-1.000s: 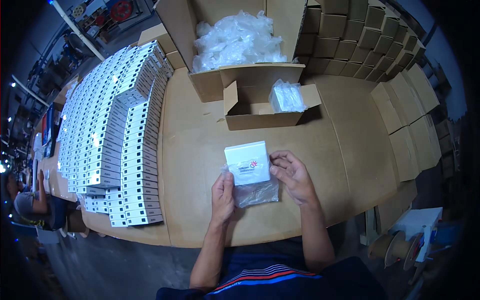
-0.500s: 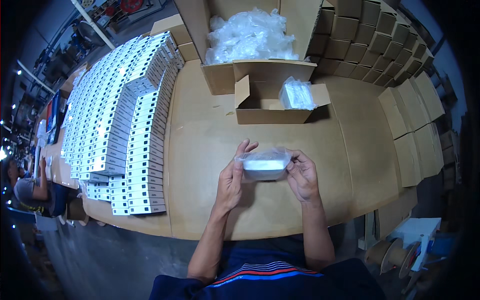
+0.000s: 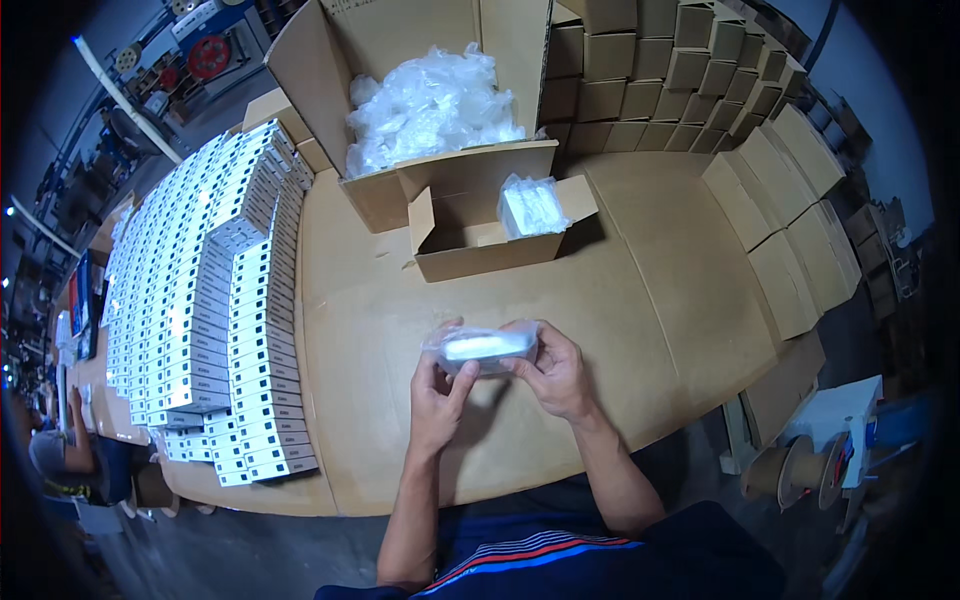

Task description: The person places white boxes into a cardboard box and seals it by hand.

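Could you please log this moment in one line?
left hand: holding bagged item | right hand: holding bagged item | carton: open, wrapped bundle at right end | white boxes: stacked left

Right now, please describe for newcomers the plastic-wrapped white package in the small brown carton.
Find the large brown cardboard box heaped with clear plastic. In front sits a small open brown carton. At its right end, the plastic-wrapped white package rests untouched, unlike the bagged white box between left hand and right hand.
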Tool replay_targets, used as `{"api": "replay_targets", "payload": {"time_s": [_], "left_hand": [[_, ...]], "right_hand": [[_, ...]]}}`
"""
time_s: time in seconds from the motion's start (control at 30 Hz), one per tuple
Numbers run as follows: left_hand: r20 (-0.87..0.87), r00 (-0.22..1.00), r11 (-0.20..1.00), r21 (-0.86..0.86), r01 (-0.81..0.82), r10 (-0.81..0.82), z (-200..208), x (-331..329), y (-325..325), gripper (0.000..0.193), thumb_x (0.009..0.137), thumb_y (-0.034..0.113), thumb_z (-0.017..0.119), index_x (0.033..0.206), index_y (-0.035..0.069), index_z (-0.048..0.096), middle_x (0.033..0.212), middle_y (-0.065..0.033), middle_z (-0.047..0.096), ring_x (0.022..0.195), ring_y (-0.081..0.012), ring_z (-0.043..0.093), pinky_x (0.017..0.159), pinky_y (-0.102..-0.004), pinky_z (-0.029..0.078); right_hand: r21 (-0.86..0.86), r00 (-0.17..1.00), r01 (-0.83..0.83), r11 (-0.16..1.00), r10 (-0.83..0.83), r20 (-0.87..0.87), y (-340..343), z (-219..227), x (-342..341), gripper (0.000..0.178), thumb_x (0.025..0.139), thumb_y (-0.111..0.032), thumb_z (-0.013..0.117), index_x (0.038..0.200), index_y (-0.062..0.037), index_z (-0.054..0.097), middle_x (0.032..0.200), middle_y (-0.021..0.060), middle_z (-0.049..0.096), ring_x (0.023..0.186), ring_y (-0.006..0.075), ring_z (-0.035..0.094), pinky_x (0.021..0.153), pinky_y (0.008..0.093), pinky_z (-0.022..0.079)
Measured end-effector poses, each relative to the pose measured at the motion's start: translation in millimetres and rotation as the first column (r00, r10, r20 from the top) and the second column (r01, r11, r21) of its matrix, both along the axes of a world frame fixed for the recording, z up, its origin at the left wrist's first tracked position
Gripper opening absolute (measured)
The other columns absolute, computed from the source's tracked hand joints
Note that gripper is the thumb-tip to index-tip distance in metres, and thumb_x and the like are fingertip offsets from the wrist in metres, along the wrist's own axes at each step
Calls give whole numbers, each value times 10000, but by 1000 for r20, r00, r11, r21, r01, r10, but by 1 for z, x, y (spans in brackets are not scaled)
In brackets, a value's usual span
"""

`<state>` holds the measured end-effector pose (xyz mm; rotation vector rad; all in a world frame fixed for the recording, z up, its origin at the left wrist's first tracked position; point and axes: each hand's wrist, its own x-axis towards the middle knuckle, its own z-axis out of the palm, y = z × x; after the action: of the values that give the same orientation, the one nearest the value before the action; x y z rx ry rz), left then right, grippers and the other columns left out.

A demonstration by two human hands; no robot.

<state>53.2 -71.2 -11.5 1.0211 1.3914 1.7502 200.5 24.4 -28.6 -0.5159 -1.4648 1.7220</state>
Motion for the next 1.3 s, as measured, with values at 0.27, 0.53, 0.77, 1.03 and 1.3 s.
{"api": "replay_targets", "payload": {"time_s": [0.27,0.53,0.77,1.03,1.3], "left_hand": [[322,933,974,-206,-98,162,3,2,-3,298,1055,255,596,1128,-11,707,998,-33,694,906,-100,615,778,-254,512],[305,925,963,-214,-164,225,2,1,0,309,1047,261,615,1101,-21,728,964,-18,710,850,-78,609,749,-250,504],[249,944,957,-245,-155,217,-5,1,-2,318,1074,271,559,1049,-5,714,899,-2,678,787,-53,563,672,-215,452],[149,988,997,-69,46,-35,18,-7,-8,540,1040,124,575,1520,53,339,1139,-116,626,987,-170,662,829,-298,573],[18,986,967,-191,166,-166,17,-14,-13,247,931,19,720,1167,-25,664,1091,-72,687,1000,-122,622,866,-269,504]], "right_hand": [[131,988,-21,991,0,155,2,16,6,168,1007,11,573,1126,78,673,1208,166,688,1137,210,635,959,315,526],[304,996,-49,951,25,84,5,32,25,185,924,-40,683,1097,-33,747,1393,211,577,1201,253,608,1017,364,460],[413,929,-77,907,-85,360,2,34,15,341,793,49,774,1117,-55,752,1140,152,730,1049,293,701,938,367,543],[280,930,-64,958,-44,364,5,29,17,325,804,60,760,1122,22,707,1239,181,702,1295,289,590,1072,394,467],[653,904,-61,755,-235,357,12,56,18,391,740,-1,813,1119,-45,726,1256,105,705,1270,331,579,1059,413,484]]}}
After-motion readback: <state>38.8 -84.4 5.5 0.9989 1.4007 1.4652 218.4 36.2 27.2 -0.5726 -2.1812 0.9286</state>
